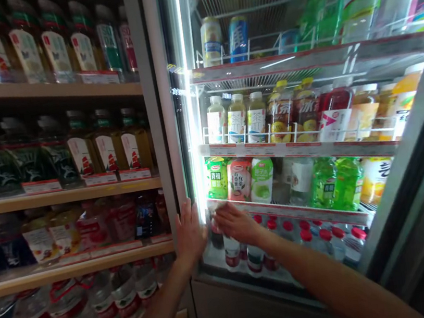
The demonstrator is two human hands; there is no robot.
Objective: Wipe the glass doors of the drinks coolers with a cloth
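Note:
My left hand (191, 233) rests with its fingers spread against the frame at the left edge of the lit drinks cooler. Its fingers point up and hold nothing. My right hand (234, 222) is at the front edge of a cooler shelf (277, 207), with its fingers bent together around something pale and too small to make out. Just above it stand a green bottle (217, 178), a pinkish bottle (239, 180) and a white-and-green bottle (261, 179). Below the hand are water bottles with red caps (255, 258).
Wooden shelves (63, 197) full of bottles fill the left side. Higher cooler shelves (297, 145) hold tea, juice and cans. The dark frame of the cooler door (406, 168) slants along the right.

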